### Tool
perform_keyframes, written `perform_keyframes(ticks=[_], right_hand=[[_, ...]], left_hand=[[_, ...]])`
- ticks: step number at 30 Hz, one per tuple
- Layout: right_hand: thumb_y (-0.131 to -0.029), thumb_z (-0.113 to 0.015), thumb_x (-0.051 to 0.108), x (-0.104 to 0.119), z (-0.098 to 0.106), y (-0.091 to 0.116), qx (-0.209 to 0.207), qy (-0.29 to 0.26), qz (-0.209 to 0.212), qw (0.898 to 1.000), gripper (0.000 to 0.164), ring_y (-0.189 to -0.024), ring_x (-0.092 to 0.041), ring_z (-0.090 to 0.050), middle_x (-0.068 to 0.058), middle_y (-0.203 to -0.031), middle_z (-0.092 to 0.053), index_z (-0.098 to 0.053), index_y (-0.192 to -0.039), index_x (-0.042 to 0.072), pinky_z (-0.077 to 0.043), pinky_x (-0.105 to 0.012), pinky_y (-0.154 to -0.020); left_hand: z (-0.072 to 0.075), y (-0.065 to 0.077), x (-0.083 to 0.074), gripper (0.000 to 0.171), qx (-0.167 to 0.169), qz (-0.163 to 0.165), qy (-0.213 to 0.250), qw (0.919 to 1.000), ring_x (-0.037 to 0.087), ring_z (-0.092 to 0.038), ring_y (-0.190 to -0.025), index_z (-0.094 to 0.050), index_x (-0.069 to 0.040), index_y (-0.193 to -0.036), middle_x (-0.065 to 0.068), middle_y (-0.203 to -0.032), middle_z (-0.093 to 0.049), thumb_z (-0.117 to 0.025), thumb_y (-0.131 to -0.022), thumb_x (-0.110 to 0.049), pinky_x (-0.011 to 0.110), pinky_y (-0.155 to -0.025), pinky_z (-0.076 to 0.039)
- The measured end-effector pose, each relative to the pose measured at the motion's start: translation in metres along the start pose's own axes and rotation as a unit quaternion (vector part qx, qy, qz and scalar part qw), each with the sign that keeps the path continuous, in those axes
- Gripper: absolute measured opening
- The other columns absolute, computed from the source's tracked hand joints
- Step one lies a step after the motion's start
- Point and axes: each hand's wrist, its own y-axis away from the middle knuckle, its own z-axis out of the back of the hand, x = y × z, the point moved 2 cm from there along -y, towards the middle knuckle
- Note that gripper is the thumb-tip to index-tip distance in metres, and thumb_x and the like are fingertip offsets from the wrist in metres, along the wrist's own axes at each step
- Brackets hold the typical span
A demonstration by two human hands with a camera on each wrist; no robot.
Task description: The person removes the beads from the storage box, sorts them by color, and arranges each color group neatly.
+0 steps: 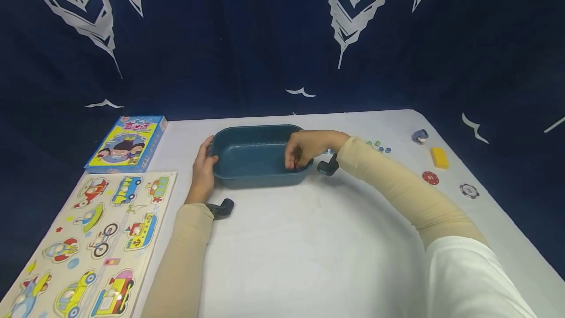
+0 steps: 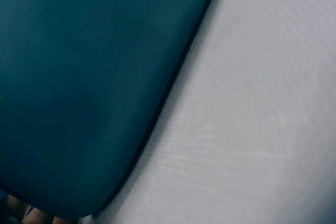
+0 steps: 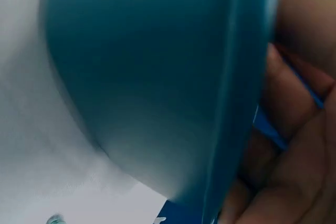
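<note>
A dark teal plastic basin [image 1: 260, 180] stands near the back of the white table. At its left end my left hand [image 1: 203, 173] grips the wall, thumb near the rim; the left wrist view catches only fingertips [image 2: 39, 216] past the basin's edge. My right hand [image 1: 311, 146] reaches over the right end, fingers bent down inside the basin. In the right wrist view, bent fingers [image 3: 294, 98] show behind the basin's rim [image 3: 223, 103]. I cannot tell whether those fingers hold anything.
Several glass marbles [image 1: 377, 144] lie behind the right forearm. Farther right are a small blue-grey figure [image 1: 420, 135], a yellow block [image 1: 439, 157], a red chip [image 1: 430, 177] and a black-and-white chip [image 1: 469, 190]. Left are a wooden vehicle puzzle [image 1: 106, 259] and a colourful box [image 1: 125, 146].
</note>
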Motion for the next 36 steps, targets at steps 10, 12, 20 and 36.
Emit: perform_keyframes(ticks=[10, 12, 20, 36], right_hand=[[-0.078, -0.068, -0.006, 0.002, -0.009, -0.008, 0.019, 0.167, -0.043, 0.985, 0.029, -0.08, -0.01, -0.066, 0.009, -0.084, -0.073, -0.079, -0.091, 0.017, -0.054, -0.03, -0.078], [-0.078, -0.068, -0.005, 0.001, -0.012, -0.01, 0.017, 0.194, -0.056, 0.979, 0.029, -0.078, -0.009, -0.064, 0.01, -0.083, -0.072, -0.079, -0.09, 0.018, -0.053, -0.031, -0.078], [-0.077, -0.065, -0.01, 0.002, -0.017, -0.014, 0.017, 0.233, -0.066, 0.97, 0.031, -0.071, -0.013, -0.055, 0.01, -0.076, -0.068, -0.077, -0.085, 0.017, -0.049, -0.033, -0.073], [-0.086, -0.05, -0.007, 0.009, -0.026, -0.03, 0.078, 0.201, -0.074, 0.974, 0.035, -0.055, -0.011, -0.03, 0.006, -0.059, -0.037, -0.043, -0.061, 0.017, -0.028, -0.025, -0.054]], left_hand=[[0.0, 0.002, -0.002, 0.063, -0.002, -0.002, 0.001, 1.0, 0.028, -0.036, -0.141, -0.031, -0.017, -0.155, 0.01, -0.151, -0.042, -0.034, -0.093, -0.016, 0.049, -0.119, -0.022], [0.0, 0.002, -0.002, 0.063, 0.0, -0.001, -0.001, 1.0, 0.029, -0.036, -0.141, -0.03, -0.017, -0.156, 0.01, -0.151, -0.042, -0.034, -0.092, -0.016, 0.049, -0.119, -0.022], [0.0, 0.001, -0.003, 0.063, 0.0, -0.004, -0.001, 1.0, 0.03, -0.036, -0.141, -0.03, -0.016, -0.156, 0.011, -0.151, -0.042, -0.034, -0.093, -0.015, 0.049, -0.119, -0.023], [0.0, -0.001, 0.0, 0.062, 0.006, -0.004, -0.004, 1.0, 0.031, -0.035, -0.142, -0.029, -0.016, -0.156, 0.012, -0.153, -0.04, -0.032, -0.094, -0.014, 0.05, -0.119, -0.023]])
